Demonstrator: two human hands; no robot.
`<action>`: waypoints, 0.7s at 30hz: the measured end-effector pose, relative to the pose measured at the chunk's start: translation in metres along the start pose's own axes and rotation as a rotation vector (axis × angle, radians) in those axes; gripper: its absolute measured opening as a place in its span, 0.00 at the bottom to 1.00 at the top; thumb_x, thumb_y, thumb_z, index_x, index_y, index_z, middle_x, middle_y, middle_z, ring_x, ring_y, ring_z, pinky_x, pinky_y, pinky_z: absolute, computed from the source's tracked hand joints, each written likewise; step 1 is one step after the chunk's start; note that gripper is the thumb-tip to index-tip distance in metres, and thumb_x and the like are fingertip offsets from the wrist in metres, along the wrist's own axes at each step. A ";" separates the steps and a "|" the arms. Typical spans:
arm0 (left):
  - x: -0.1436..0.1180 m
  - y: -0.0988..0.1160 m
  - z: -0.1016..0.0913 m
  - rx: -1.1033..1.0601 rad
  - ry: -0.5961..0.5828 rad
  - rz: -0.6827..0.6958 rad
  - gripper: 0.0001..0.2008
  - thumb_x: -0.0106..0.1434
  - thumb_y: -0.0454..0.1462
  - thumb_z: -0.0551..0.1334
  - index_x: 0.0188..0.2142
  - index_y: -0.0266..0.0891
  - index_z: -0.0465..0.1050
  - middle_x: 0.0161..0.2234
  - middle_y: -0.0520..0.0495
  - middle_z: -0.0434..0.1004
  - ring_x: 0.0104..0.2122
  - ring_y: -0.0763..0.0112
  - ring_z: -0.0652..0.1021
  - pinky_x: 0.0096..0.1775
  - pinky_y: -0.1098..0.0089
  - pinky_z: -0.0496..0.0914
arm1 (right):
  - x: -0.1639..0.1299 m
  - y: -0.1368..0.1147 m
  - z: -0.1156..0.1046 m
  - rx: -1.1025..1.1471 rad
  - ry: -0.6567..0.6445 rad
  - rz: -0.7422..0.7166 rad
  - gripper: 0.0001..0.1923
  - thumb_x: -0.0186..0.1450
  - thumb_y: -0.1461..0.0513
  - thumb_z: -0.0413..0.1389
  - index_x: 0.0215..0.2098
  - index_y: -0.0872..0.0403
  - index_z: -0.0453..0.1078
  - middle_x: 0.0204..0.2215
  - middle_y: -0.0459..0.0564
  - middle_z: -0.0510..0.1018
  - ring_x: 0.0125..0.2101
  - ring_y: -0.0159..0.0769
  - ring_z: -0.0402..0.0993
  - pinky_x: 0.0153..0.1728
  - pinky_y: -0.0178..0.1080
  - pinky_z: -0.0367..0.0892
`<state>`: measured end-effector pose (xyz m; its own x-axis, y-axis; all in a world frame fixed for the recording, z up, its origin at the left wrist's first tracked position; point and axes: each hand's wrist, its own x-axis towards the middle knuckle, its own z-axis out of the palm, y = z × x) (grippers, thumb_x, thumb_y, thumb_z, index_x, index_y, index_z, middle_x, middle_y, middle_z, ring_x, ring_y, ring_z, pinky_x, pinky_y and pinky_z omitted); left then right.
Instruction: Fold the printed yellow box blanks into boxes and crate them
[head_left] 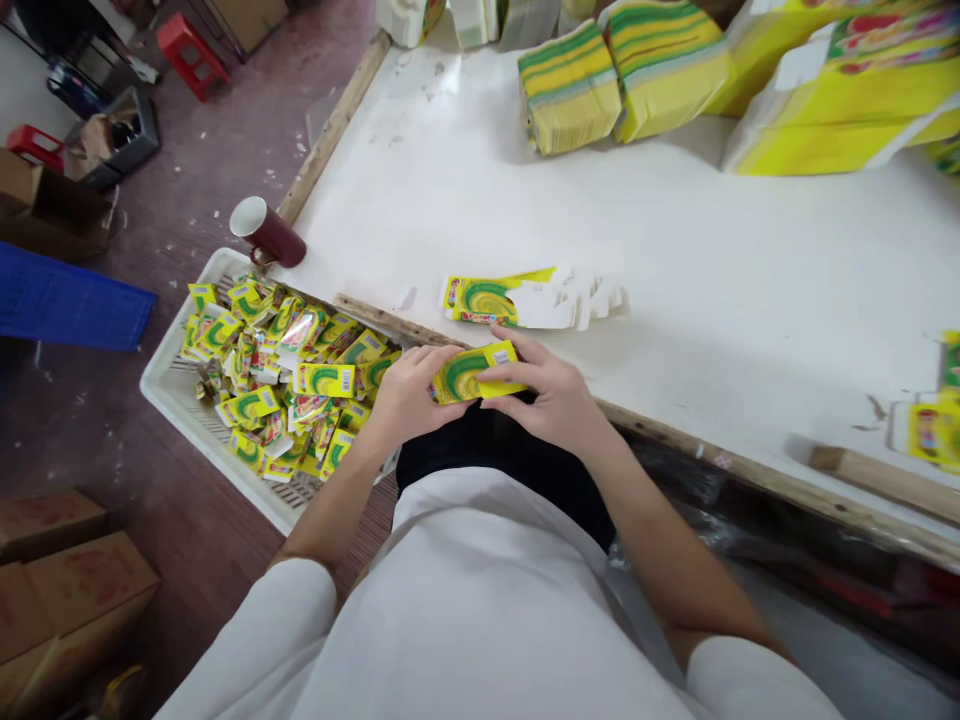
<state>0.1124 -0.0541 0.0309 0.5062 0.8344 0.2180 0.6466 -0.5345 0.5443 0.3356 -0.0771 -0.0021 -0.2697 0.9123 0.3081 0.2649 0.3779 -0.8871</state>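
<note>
Between my two hands is a small yellow and green carton (459,376), held in front of my waist at the table's edge. My left hand (411,392) grips its left end, with the thumb below and the fingers above. My right hand (546,388) has its fingers and thumb around the right end, near the barcode. Just beyond, a fanned pile of flat cartons (487,300) lies on the white table (675,260). To the left, a white plastic basket (166,368) holds many yellow cartons (322,380) like this one.
A dark red mug (271,234) stands at the table's left corner. Stacks of flat cartons (574,90) and larger yellow boxes (832,110) line the far side. A wooden strip (877,478) lies at right. Cardboard boxes (82,590) and a red stool (191,55) are on the floor.
</note>
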 end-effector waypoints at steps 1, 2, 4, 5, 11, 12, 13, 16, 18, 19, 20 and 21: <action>0.000 0.001 0.002 0.004 0.000 0.004 0.26 0.56 0.42 0.71 0.53 0.37 0.72 0.46 0.41 0.80 0.46 0.58 0.80 0.49 0.62 0.73 | 0.000 0.000 0.005 0.088 0.042 0.044 0.13 0.63 0.60 0.65 0.45 0.52 0.75 0.63 0.61 0.69 0.64 0.50 0.67 0.58 0.51 0.70; -0.001 0.003 0.004 0.010 -0.002 0.005 0.27 0.56 0.42 0.71 0.53 0.37 0.71 0.46 0.41 0.80 0.46 0.58 0.80 0.49 0.62 0.73 | -0.001 0.000 0.011 0.180 0.078 0.092 0.16 0.62 0.60 0.66 0.47 0.52 0.72 0.63 0.62 0.69 0.64 0.50 0.68 0.57 0.51 0.71; -0.002 0.006 0.009 0.034 0.008 0.001 0.28 0.56 0.41 0.71 0.55 0.37 0.70 0.47 0.41 0.79 0.46 0.59 0.79 0.49 0.63 0.72 | -0.001 0.001 0.024 0.301 0.128 0.162 0.23 0.61 0.59 0.66 0.52 0.51 0.65 0.63 0.62 0.69 0.62 0.49 0.69 0.56 0.51 0.72; -0.002 0.006 0.009 0.042 0.013 -0.002 0.28 0.56 0.41 0.70 0.55 0.37 0.70 0.47 0.42 0.79 0.46 0.59 0.79 0.49 0.63 0.72 | 0.000 0.001 0.029 0.311 0.131 0.171 0.28 0.61 0.59 0.66 0.55 0.51 0.63 0.63 0.62 0.67 0.62 0.49 0.69 0.58 0.52 0.70; -0.027 -0.038 -0.040 0.292 0.214 -0.350 0.29 0.58 0.42 0.69 0.57 0.37 0.70 0.51 0.38 0.77 0.51 0.53 0.76 0.54 0.56 0.70 | 0.024 0.022 0.024 0.050 0.098 0.123 0.49 0.61 0.52 0.66 0.72 0.50 0.47 0.68 0.63 0.60 0.62 0.54 0.66 0.60 0.55 0.66; -0.034 -0.052 -0.056 0.421 0.275 -0.468 0.33 0.56 0.43 0.70 0.59 0.34 0.69 0.53 0.34 0.75 0.54 0.47 0.75 0.57 0.50 0.67 | 0.032 0.029 0.019 -0.095 0.150 0.153 0.45 0.62 0.53 0.65 0.71 0.52 0.51 0.65 0.63 0.64 0.61 0.55 0.67 0.60 0.56 0.66; -0.041 -0.066 -0.071 0.541 0.323 -0.586 0.41 0.53 0.43 0.72 0.63 0.29 0.65 0.58 0.28 0.71 0.58 0.39 0.71 0.60 0.44 0.62 | 0.039 0.035 0.015 -0.256 0.184 0.202 0.40 0.63 0.57 0.64 0.69 0.54 0.56 0.61 0.64 0.68 0.59 0.57 0.67 0.60 0.58 0.64; -0.056 -0.089 -0.095 0.636 0.421 -0.729 0.53 0.50 0.48 0.74 0.67 0.23 0.56 0.65 0.20 0.60 0.65 0.31 0.61 0.64 0.38 0.53 | 0.056 0.049 0.008 -0.605 0.093 0.361 0.29 0.64 0.67 0.60 0.63 0.62 0.65 0.51 0.66 0.76 0.53 0.60 0.70 0.56 0.59 0.65; -0.057 -0.085 -0.086 0.443 0.453 -0.633 0.45 0.54 0.50 0.71 0.65 0.29 0.62 0.62 0.26 0.66 0.63 0.40 0.66 0.64 0.43 0.59 | 0.060 0.053 0.009 -0.659 0.030 0.378 0.26 0.63 0.70 0.57 0.60 0.64 0.68 0.48 0.65 0.77 0.50 0.58 0.71 0.54 0.57 0.67; -0.054 -0.078 -0.074 0.286 0.446 -0.572 0.39 0.57 0.49 0.70 0.62 0.34 0.65 0.60 0.31 0.70 0.61 0.46 0.70 0.62 0.47 0.64 | 0.060 0.053 0.010 -0.657 0.032 0.368 0.25 0.62 0.71 0.57 0.59 0.65 0.69 0.47 0.64 0.77 0.49 0.56 0.71 0.54 0.55 0.67; -0.049 -0.068 -0.060 0.104 0.417 -0.523 0.34 0.58 0.49 0.69 0.60 0.37 0.67 0.57 0.35 0.73 0.58 0.51 0.74 0.58 0.51 0.69 | 0.058 0.053 0.011 -0.650 0.050 0.359 0.25 0.62 0.71 0.56 0.58 0.65 0.69 0.47 0.64 0.77 0.48 0.55 0.71 0.54 0.54 0.67; -0.042 -0.058 -0.043 -0.081 0.370 -0.492 0.30 0.60 0.48 0.68 0.58 0.39 0.68 0.55 0.37 0.74 0.56 0.55 0.76 0.55 0.55 0.72 | 0.056 0.053 0.011 -0.647 0.075 0.355 0.25 0.62 0.71 0.57 0.58 0.65 0.69 0.47 0.64 0.77 0.48 0.55 0.71 0.54 0.53 0.67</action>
<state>0.0289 -0.0524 0.0255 -0.0810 0.9796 0.1841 0.7011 -0.0753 0.7091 0.3240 -0.0073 -0.0361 -0.0084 0.9965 0.0834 0.8232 0.0542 -0.5652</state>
